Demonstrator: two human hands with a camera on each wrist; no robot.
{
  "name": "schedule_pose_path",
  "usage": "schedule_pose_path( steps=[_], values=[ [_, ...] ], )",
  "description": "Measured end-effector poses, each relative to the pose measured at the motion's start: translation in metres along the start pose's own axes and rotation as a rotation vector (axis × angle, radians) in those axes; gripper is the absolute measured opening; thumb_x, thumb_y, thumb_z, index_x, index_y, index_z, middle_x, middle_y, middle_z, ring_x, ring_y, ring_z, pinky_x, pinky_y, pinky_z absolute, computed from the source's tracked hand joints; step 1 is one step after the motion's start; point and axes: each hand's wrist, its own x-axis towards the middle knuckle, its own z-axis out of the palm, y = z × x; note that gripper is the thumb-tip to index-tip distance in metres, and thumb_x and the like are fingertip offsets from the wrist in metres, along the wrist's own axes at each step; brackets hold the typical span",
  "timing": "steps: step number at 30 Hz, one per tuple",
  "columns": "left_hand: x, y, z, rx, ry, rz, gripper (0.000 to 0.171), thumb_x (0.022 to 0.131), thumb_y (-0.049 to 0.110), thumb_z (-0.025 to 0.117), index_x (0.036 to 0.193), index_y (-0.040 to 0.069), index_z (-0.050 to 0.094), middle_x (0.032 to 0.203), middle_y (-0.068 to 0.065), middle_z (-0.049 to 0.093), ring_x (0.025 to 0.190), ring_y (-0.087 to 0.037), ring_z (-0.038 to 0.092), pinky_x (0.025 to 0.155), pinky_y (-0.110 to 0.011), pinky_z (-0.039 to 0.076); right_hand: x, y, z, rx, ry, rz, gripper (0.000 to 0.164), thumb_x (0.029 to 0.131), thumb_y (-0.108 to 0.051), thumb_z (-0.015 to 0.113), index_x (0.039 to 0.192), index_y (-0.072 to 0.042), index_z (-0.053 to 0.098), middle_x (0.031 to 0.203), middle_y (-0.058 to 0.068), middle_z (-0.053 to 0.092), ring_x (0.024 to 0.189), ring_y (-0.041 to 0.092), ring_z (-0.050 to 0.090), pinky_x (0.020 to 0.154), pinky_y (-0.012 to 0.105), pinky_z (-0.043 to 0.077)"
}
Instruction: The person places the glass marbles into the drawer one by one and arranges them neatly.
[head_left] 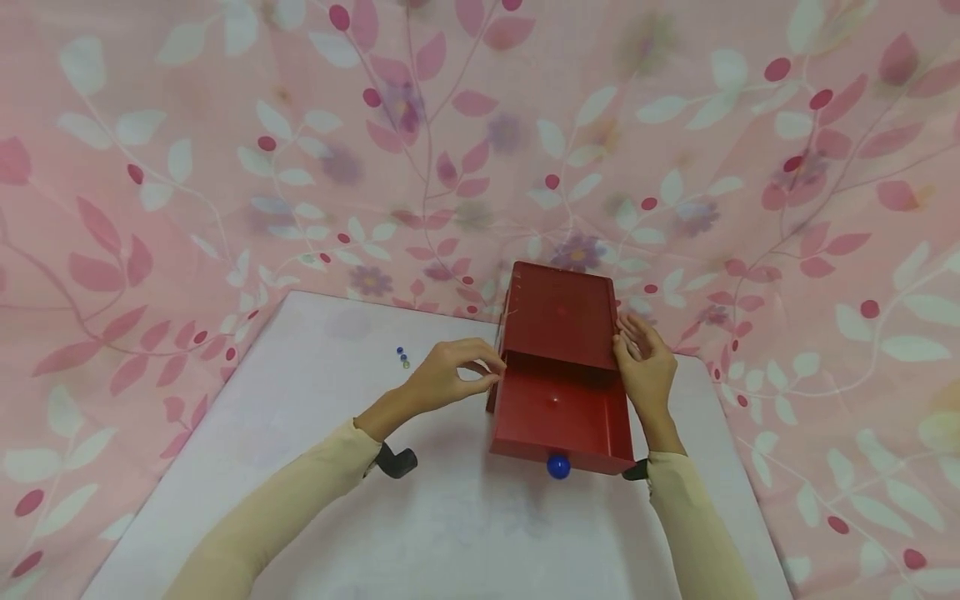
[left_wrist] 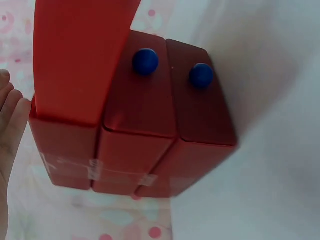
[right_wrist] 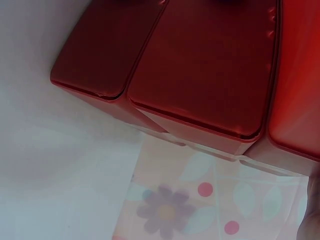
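A red drawer cabinet [head_left: 564,315] stands on the white table, its top drawer [head_left: 555,417] pulled out toward me. The drawer bears a blue round knob [head_left: 558,467], and I see nothing lying in it. My left hand [head_left: 448,377] is at the cabinet's left side, thumb and fingertips close to where the drawer leaves the case. Against the right side of the case rests my right hand [head_left: 647,367], fingers loosely bent. Below the pulled-out drawer, the left wrist view shows a middle drawer [left_wrist: 142,95] and a bottom drawer [left_wrist: 202,110], both pushed in.
A short row of small marbles [head_left: 402,357], blue and pale greenish, lies on the white table [head_left: 330,350] left of the cabinet. Behind the table hangs a pink floral cloth [head_left: 420,167]. Clear tape [left_wrist: 95,170] runs along the cabinet's side.
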Motion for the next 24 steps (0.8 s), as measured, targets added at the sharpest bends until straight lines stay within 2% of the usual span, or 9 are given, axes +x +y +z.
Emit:
schedule_pose_path(
  steps=[3, 9, 17, 20, 24],
  values=[
    [-0.005, -0.003, -0.003, -0.026, 0.04, -0.02, 0.022, 0.081, -0.004, 0.075, 0.1, 0.007, 0.071, 0.097, -0.004, 0.069, 0.088, -0.014, 0.066, 0.078, -0.029, 0.057, 0.0, -0.001, 0.0, -0.005, 0.005, 0.006, 0.04, 0.083, 0.015, 0.064, 0.123, 0.011, 0.059, 0.118, 0.034, 0.06, 0.11, 0.049, 0.057, 0.091, 0.034, 0.051],
    [-0.015, -0.006, -0.01, -0.037, 0.066, -0.072, 0.024, 0.079, -0.012, 0.073, 0.099, 0.002, 0.07, 0.094, -0.016, 0.068, 0.084, -0.025, 0.068, 0.078, -0.037, 0.058, 0.0, -0.001, 0.0, -0.011, 0.003, 0.015, 0.041, 0.083, 0.014, 0.065, 0.123, 0.011, 0.059, 0.118, 0.035, 0.059, 0.11, 0.048, 0.057, 0.091, 0.032, 0.051],
    [-0.038, -0.045, -0.016, -0.009, 0.058, -0.156, 0.022, 0.083, -0.001, 0.075, 0.1, 0.012, 0.072, 0.097, -0.004, 0.069, 0.087, -0.012, 0.068, 0.079, -0.026, 0.056, 0.001, 0.0, 0.0, -0.007, 0.003, 0.001, 0.04, 0.083, 0.014, 0.065, 0.123, 0.012, 0.059, 0.117, 0.038, 0.058, 0.11, 0.049, 0.057, 0.09, 0.031, 0.051],
    [-0.047, -0.057, -0.02, 0.014, 0.06, -0.195, 0.02, 0.084, 0.001, 0.074, 0.1, 0.013, 0.072, 0.097, 0.001, 0.069, 0.088, -0.01, 0.067, 0.079, -0.025, 0.056, 0.001, 0.0, 0.0, -0.012, 0.003, -0.001, 0.041, 0.083, 0.014, 0.065, 0.123, 0.011, 0.059, 0.117, 0.038, 0.058, 0.11, 0.049, 0.058, 0.09, 0.031, 0.051],
    [-0.061, -0.072, -0.024, 0.065, 0.062, -0.252, 0.019, 0.083, 0.001, 0.074, 0.1, 0.011, 0.072, 0.097, 0.001, 0.069, 0.088, -0.012, 0.067, 0.08, -0.026, 0.056, 0.0, 0.0, 0.0, -0.013, 0.004, 0.004, 0.041, 0.083, 0.014, 0.065, 0.123, 0.011, 0.059, 0.117, 0.037, 0.059, 0.11, 0.048, 0.058, 0.091, 0.031, 0.051]
  ],
)
